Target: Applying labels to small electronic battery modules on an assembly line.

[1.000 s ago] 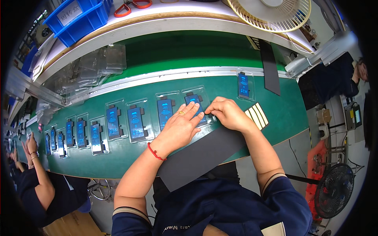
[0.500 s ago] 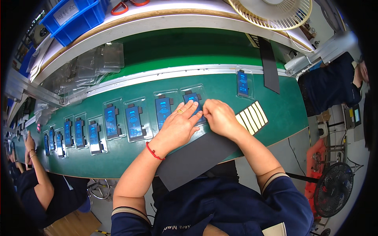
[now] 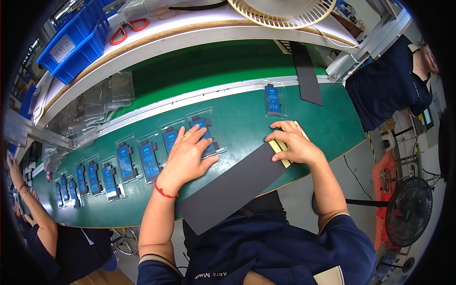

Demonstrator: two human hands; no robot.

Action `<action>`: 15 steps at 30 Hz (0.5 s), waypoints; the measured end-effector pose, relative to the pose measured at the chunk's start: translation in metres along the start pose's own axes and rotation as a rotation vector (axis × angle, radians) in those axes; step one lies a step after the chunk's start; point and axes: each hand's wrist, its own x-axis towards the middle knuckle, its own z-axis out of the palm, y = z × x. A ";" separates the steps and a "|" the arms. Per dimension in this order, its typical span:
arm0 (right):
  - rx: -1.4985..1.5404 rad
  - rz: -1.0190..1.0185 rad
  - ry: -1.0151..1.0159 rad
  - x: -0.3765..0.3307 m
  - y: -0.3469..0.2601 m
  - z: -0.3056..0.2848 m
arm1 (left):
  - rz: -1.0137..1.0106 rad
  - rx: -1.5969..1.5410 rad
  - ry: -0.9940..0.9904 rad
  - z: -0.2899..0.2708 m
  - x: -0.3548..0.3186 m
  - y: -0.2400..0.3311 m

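Observation:
My left hand [image 3: 186, 156] lies spread over two flat dark-blue phone batteries in clear plastic trays. Its fingertips touch the right-hand battery [image 3: 199, 122], while the other battery [image 3: 169, 137] is partly covered by the palm side. My right hand [image 3: 297, 145], fingers apart and curved, rests on a card of pale yellow strips [image 3: 274, 147] at the upper end of a long black sheet [image 3: 232, 187]. Whether a fingertip has a strip lifted is too small to tell. That sheet slants across the table's front edge towards my lap.
More batteries in trays [image 3: 149, 160] line up leftward. A lone battery [image 3: 272, 99] sits at the back, near a second black strip [image 3: 308, 78]. Above is a shelf with a blue bin [image 3: 78, 45], red-handled scissors [image 3: 127, 33] and a fan [image 3: 285, 12]. Clear empty trays [image 3: 107, 92] are piled back left.
My right hand has left the battery and moved right onto the yellow strips. My left hand stays over the batteries, its fingers more spread. The whole view has shifted.

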 end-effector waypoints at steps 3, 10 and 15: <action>0.053 0.037 -0.034 0.001 -0.002 -0.001 | 0.124 0.068 0.026 0.010 0.004 0.030; 0.442 0.126 -0.127 0.011 0.011 0.000 | 0.279 0.022 -0.132 0.055 -0.010 0.060; 0.927 0.128 -0.192 0.013 0.025 0.007 | 0.269 0.018 -0.143 0.054 -0.010 0.060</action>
